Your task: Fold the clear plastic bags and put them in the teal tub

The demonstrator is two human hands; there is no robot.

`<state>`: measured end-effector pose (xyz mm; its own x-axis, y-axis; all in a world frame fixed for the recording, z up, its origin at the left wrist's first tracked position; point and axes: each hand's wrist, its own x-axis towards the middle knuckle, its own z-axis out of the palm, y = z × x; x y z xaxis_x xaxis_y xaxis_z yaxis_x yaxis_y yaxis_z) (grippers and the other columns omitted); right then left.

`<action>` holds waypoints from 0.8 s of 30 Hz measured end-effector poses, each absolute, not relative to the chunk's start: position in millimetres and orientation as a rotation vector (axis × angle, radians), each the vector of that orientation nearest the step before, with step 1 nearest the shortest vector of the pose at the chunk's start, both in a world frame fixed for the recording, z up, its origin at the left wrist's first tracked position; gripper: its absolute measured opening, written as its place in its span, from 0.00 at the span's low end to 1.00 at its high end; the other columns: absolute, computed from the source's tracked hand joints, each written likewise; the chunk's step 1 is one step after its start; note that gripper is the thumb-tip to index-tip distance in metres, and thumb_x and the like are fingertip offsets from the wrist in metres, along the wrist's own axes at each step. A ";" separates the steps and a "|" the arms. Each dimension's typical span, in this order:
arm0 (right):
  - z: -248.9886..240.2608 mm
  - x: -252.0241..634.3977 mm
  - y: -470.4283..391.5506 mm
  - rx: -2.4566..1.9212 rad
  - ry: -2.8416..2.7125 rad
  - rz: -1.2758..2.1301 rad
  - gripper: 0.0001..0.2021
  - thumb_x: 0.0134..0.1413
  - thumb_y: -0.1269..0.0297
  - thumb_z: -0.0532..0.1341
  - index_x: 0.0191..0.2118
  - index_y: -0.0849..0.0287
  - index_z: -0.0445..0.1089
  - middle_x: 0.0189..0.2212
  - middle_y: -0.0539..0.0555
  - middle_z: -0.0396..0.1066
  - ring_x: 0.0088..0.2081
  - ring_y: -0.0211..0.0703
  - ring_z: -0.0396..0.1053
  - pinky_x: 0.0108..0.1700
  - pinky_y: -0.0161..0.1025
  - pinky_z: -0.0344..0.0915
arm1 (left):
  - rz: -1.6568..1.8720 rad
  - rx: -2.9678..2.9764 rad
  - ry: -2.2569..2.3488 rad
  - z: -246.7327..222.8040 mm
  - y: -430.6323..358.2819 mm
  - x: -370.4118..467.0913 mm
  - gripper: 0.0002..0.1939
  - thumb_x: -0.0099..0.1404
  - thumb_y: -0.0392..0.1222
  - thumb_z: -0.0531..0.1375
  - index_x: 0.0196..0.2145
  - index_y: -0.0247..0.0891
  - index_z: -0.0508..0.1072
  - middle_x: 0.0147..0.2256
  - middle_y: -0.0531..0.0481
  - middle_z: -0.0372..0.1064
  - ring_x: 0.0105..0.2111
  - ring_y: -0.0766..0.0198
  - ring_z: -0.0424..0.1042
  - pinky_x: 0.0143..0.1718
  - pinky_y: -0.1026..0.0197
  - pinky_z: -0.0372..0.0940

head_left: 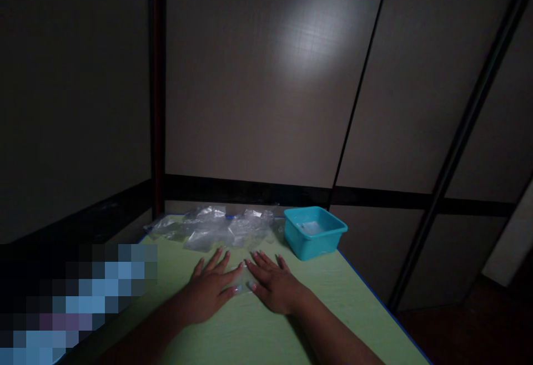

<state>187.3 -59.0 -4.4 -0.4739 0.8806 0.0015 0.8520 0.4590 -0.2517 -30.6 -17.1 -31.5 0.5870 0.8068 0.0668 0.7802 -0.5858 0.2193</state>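
Your splayed left hand [208, 294] and right hand [278, 290], gripping nothing, seemingly flatten a clear plastic sheet [244, 286], with a turquoise rectangular plastic basin [313, 244] at one o'clock.

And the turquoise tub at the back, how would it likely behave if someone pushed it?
The tub would probably slide rather than tip, being low and broad. Its smooth, thin-looking walls suggest stiff, fairly light plastic. It sits close to the blue edge of the table, so a push that way might send it off.
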 end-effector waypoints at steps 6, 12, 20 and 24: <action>-8.0 196.8 -56.8 -1.630 -2.532 0.327 0.28 0.57 0.47 0.39 0.62 0.47 0.32 0.63 0.51 0.28 0.62 0.46 0.26 0.57 0.60 0.27 | 0.213 2.661 1.336 -32.7 -16.3 -32.4 0.26 0.63 0.59 0.43 0.58 0.58 0.46 0.62 0.49 0.33 0.60 0.51 0.25 0.55 0.38 0.35; -8.4 203.3 -56.4 -1.693 -2.498 0.329 0.30 0.55 0.42 0.38 0.61 0.44 0.33 0.63 0.49 0.27 0.62 0.48 0.24 0.56 0.61 0.26 | 0.225 2.659 1.334 -32.1 -18.7 -34.2 0.26 0.63 0.60 0.43 0.58 0.59 0.45 0.62 0.49 0.32 0.60 0.51 0.24 0.54 0.37 0.35; -4.5 203.9 -56.8 -1.717 -2.492 0.345 0.31 0.54 0.41 0.39 0.61 0.44 0.33 0.63 0.49 0.26 0.62 0.48 0.24 0.56 0.61 0.27 | 0.203 2.665 1.355 -28.3 -20.0 -37.0 0.27 0.62 0.60 0.43 0.58 0.57 0.44 0.62 0.49 0.28 0.60 0.50 0.23 0.53 0.35 0.31; -4.9 207.1 -55.3 -1.747 -2.473 0.357 0.33 0.52 0.39 0.40 0.61 0.44 0.35 0.63 0.50 0.26 0.62 0.48 0.24 0.56 0.60 0.27 | 0.249 2.695 1.341 -25.9 -19.1 -37.9 0.27 0.62 0.58 0.46 0.58 0.56 0.46 0.62 0.50 0.29 0.60 0.50 0.25 0.54 0.36 0.31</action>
<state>207.1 -55.3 -4.9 -0.3404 0.9384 -0.0593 0.9169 0.3173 -0.2423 -37.9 -19.1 -25.9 0.5935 0.7994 0.0932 0.7795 -0.5998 0.1806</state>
